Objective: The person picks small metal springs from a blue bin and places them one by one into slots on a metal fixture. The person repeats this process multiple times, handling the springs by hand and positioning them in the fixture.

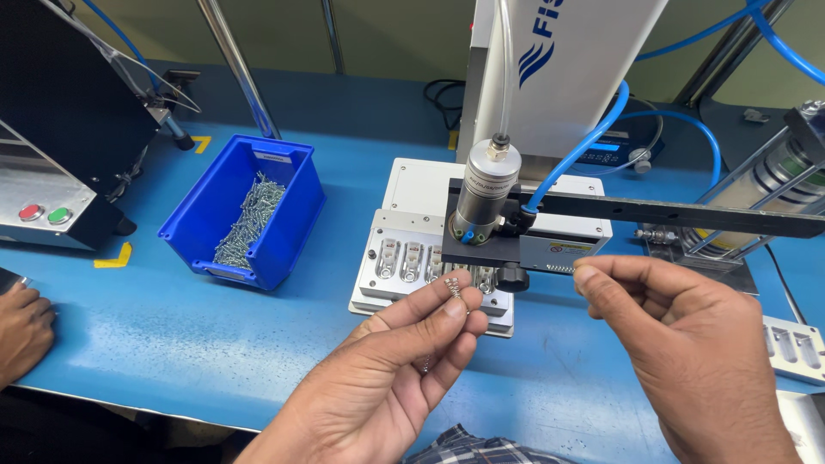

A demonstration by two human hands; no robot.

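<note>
Left hand pinches a small silvery metal screw between thumb and forefinger, its long axis running near to far, tip toward the grey metal fixture tray just beyond. Right hand hovers right of it, fingers curled together, holding nothing visible. Blue plastic bin of screws sits far left.

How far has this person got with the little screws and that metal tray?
Done: I cannot tell which slots of the metal tray already hold parts or screws. In hand: the left hand pinches a few small screws at its fingertips; the right hand hovers beside it, apparently holding nothing. Left: many screws remain in the blue bin.
</note>
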